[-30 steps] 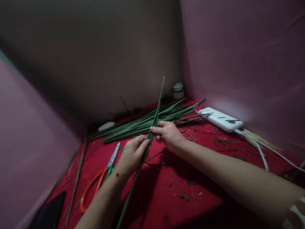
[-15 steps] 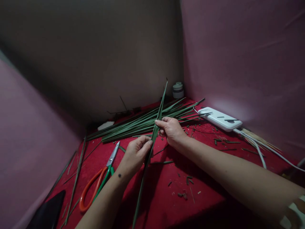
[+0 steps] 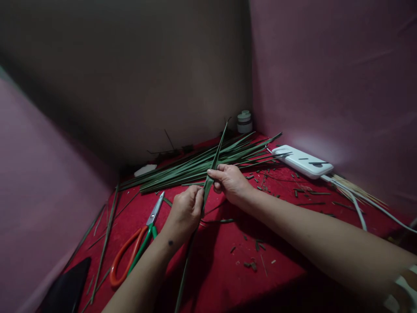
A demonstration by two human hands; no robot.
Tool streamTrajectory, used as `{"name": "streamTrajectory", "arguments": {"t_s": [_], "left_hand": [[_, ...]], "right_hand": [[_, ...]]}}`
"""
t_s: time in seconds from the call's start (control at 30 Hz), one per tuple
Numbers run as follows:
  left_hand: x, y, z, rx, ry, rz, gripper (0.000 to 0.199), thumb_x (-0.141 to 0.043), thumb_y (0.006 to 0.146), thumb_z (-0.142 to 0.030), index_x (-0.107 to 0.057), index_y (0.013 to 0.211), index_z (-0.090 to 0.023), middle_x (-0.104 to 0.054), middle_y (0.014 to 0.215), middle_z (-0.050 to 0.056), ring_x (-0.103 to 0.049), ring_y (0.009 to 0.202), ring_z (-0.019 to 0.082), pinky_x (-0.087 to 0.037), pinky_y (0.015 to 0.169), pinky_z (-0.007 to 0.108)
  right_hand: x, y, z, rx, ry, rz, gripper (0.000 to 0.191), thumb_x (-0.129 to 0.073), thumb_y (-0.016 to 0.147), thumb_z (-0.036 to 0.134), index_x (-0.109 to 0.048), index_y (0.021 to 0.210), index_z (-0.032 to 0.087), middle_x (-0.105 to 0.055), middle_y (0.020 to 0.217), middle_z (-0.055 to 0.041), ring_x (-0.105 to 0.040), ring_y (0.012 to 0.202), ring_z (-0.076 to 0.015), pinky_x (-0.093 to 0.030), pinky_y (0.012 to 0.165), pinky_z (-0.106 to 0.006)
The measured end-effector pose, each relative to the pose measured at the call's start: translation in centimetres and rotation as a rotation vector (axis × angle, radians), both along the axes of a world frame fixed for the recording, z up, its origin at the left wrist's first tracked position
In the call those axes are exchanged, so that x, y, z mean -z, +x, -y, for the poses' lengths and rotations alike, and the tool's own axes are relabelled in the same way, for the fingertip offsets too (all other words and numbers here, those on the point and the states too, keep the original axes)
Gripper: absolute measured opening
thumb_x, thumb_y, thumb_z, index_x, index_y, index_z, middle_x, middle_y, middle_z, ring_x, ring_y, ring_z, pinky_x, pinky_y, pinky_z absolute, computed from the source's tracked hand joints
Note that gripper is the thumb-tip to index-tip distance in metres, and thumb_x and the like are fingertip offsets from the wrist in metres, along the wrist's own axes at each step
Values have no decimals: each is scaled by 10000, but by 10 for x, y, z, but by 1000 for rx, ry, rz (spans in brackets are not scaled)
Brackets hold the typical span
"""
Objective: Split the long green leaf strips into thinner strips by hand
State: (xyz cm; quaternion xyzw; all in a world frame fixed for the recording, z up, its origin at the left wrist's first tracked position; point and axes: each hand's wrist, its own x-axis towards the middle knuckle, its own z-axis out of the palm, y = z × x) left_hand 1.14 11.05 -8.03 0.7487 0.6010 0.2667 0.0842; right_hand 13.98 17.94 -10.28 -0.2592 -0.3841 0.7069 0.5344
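Head view: left hand [image 3: 186, 209] and right hand [image 3: 230, 181] pinch one leaf [image 3: 215, 161], scissors [image 3: 138, 243] at eight o'clock, bare red cloth [image 3: 224, 269] at six.

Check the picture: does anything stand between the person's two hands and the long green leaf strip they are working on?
Nothing visible does. The left hand and the right hand both already pinch the leaf strip directly. The scissors lie apart, to the left.

Orange-handled scissors [image 3: 137, 243], white power strip [image 3: 302, 161], small jar [image 3: 244, 121], red cloth [image 3: 286, 261]
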Motion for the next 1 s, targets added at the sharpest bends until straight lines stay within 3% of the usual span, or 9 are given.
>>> {"name": "streamTrajectory", "arguments": {"t_s": [0.17,0.27,0.43,0.7,1.0], "left_hand": [[-3,-2,0,1,-10,45,263,-361,857,-297,-536,697,-185,-489,558,-23,-409,498,114,-323,509,228],[-2,-4,-1,30,-13,79,264,-371,854,-294,-546,690,-184,-518,569,-16,-435,500,113,-334,504,221],[-1,-6,-1,23,-67,165,266,-400,857,-325,-574,718,-178,-506,542,-27,-429,467,102,-332,453,209],[-1,-3,0,21,-305,602,199,-583,776,-370,-515,790,-185,-516,480,-72,-451,349,92,-377,340,197],[4,-9,-5,3,-227,482,263,-473,851,-408,-565,765,-177,-577,577,-28,-538,436,103,-424,407,202]], "right_hand": [[0,-1,4,-261,-41,-66,230,-681,486,81,-605,700,108,-578,570,26,-485,457,-62,-334,449,-208],[0,-1,5,-336,-61,-58,250,-643,458,41,-629,701,98,-598,574,14,-510,477,-76,-344,469,-216],[1,-2,4,-312,-26,-18,195,-625,494,53,-630,684,98,-589,558,13,-499,464,-75,-349,463,-217],[3,-1,-1,-291,25,-17,114,-633,573,102,-619,686,103,-577,541,19,-465,398,-60,-358,433,-217],[8,-4,0,-290,160,-27,135,-666,620,205,-606,699,113,-570,579,24,-463,400,-62,-376,412,-217]]}}
